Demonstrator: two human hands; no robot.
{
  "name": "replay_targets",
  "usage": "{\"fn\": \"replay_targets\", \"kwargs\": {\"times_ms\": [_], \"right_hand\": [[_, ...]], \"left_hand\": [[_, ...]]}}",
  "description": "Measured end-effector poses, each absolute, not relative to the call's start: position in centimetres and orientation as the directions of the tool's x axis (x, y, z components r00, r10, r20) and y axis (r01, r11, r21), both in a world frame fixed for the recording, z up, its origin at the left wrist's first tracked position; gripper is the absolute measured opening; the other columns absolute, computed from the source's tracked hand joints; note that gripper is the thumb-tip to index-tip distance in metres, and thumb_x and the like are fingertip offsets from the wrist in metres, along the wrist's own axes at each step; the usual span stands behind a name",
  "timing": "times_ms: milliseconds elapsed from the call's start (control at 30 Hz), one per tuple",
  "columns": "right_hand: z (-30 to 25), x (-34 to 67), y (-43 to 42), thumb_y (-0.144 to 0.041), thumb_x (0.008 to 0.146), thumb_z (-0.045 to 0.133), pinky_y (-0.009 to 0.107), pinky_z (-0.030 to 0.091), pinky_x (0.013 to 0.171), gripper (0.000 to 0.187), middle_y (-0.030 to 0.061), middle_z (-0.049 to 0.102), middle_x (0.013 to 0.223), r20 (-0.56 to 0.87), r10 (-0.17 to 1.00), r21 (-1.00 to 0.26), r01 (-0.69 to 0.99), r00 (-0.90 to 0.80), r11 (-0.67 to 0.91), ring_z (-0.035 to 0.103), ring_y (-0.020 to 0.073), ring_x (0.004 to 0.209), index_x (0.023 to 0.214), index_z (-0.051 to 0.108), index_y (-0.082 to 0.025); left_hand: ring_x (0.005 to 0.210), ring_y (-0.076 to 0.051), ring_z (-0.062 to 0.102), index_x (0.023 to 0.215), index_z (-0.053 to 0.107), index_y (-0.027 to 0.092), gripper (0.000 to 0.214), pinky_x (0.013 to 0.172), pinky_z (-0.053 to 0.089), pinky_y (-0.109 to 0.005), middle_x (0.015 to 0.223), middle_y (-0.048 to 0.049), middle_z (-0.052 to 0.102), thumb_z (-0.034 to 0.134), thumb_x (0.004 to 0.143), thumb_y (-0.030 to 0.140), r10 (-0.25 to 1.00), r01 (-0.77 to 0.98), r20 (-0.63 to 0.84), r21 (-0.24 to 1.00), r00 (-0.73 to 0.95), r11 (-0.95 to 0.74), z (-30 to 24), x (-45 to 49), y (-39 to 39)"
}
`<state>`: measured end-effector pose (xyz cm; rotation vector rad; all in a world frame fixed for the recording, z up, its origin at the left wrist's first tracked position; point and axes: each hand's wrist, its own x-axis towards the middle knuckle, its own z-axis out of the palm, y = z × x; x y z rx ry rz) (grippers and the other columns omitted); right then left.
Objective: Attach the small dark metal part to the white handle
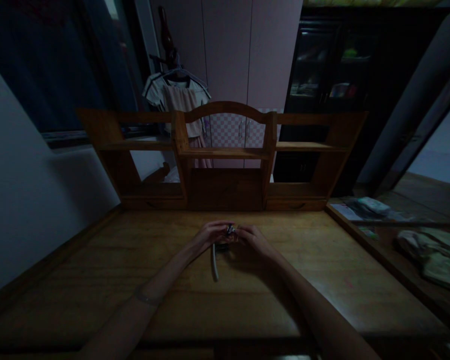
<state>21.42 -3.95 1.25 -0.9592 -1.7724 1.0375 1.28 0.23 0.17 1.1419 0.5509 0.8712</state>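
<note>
Both my hands meet over the middle of a wooden desk (97,280). My left hand (209,235) and my right hand (253,239) are closed in a pinch round a small shiny metal object (230,230) held between their fingertips. A pale grey strap or band (213,262) hangs down from it toward me and rests on the desk. A small dark part lies just under the hands; I cannot make out what it is. A thin bracelet sits on my left wrist (146,298).
A wooden shelf unit (225,155) with open compartments stands along the desk's back edge. A white wall (22,200) runs along the left. To the right are papers (363,207) and crumpled cloth (435,252). Clothes on a hanger (176,95) and a dark cabinet (330,75) stand behind.
</note>
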Motion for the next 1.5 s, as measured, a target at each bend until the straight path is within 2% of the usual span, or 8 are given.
{"fn": "replay_targets", "kwargs": {"times_ms": [300,700,867,1033,1133,1233,1367,1500], "right_hand": [[1.5,21.3,-4.0,-0.041,0.088,0.047,0.023,0.037,0.063,0.033,0.0027,0.059,0.076,0.301,0.885,-0.899,0.205,-0.354,0.388,0.05,0.0155,0.071,0.082,0.064,-0.014],[2.0,21.3,-4.4,-0.04,0.087,0.047,0.022,0.03,0.056,0.033,-0.0001,0.052,0.067,0.32,0.883,-0.856,0.294,-0.343,0.425,0.045,0.013,0.065,0.075,0.063,-0.014],[2.3,21.4,-4.6,-0.039,0.087,0.047,0.021,0.028,0.053,0.033,-0.0015,0.048,0.064,0.304,0.888,-0.855,0.313,-0.344,0.414,0.043,0.0116,0.061,0.068,0.057,-0.015],[1.7,21.6,-4.0,-0.042,0.089,0.045,0.022,0.03,0.057,0.035,-0.0015,0.046,0.064,0.343,0.882,-0.869,0.246,-0.324,0.429,0.043,0.0119,0.063,0.068,0.053,-0.016],[1.1,22.1,-3.2,-0.046,0.088,0.046,0.023,0.029,0.055,0.037,-0.0013,0.046,0.063,0.346,0.907,-0.891,0.218,-0.24,0.398,0.041,0.012,0.061,0.069,0.054,-0.016],[0.4,22.9,-2.2,-0.049,0.087,0.045,0.023,0.027,0.052,0.039,-0.0014,0.044,0.061,0.334,0.925,-0.913,0.18,-0.181,0.365,0.039,0.0115,0.057,0.068,0.054,-0.016],[-0.2,24.0,-0.9,-0.051,0.086,0.045,0.023,0.027,0.051,0.042,-0.0022,0.043,0.057,0.336,0.931,-0.914,0.187,-0.145,0.359,0.038,0.0111,0.054,0.065,0.054,-0.016],[-0.3,25.0,-0.3,-0.055,0.084,0.045,0.023,0.028,0.051,0.044,-0.0021,0.045,0.057,0.358,0.93,-0.91,0.194,-0.079,0.367,0.038,0.0112,0.053,0.065,0.055,-0.016]], "left_hand": [[0.076,-0.02,0.067,0.108,0.066,0.009,0.037,0.071,0.053,-0.03,0.098,-0.0144,0.069,0.07,0.077,0.029,0.836,-0.285,0.042,0.948,0.546,0.139,0.3,1.6,0.1],[0.071,-0.018,0.066,0.107,0.065,0.01,0.041,0.068,0.053,-0.029,0.091,-0.0121,0.069,0.074,0.072,0.03,0.846,-0.273,0.064,0.957,0.529,0.099,-0.2,1.7,0.4],[0.076,-0.019,0.067,0.109,0.064,0.01,0.043,0.073,0.053,-0.031,0.092,-0.0131,0.069,0.074,0.073,0.03,0.857,-0.283,0.076,0.955,0.51,0.084,0.0,1.7,0.6],[0.087,-0.021,0.066,0.11,0.063,0.01,0.036,0.08,0.053,-0.032,0.099,-0.0149,0.069,0.069,0.078,0.025,0.889,-0.355,0.101,0.932,0.446,0.073,-0.2,1.4,1.0],[0.087,-0.02,0.068,0.108,0.063,0.01,0.029,0.083,0.053,-0.031,0.107,-0.0154,0.067,0.063,0.082,0.023,0.906,-0.351,0.053,0.93,0.42,0.109,-0.6,1.0,1.3],[0.086,-0.019,0.068,0.106,0.063,0.01,0.026,0.085,0.054,-0.03,0.104,-0.0142,0.067,0.064,0.081,0.018,0.929,-0.324,-0.009,0.936,0.371,0.138,-1.0,0.7,1.7],[0.088,-0.019,0.068,0.111,0.059,0.012,0.037,0.085,0.054,-0.031,0.102,-0.0135,0.068,0.07,0.076,0.014,0.938,-0.325,-0.01,0.937,0.347,0.13,-1.4,0.6,2.2],[0.091,-0.02,0.067,0.12,0.053,0.013,0.051,0.087,0.051,-0.033,0.102,-0.0141,0.068,0.073,0.074,0.017,0.926,-0.338,0.117,0.941,0.359,0.012,-0.7,0.6,2.2]]}}
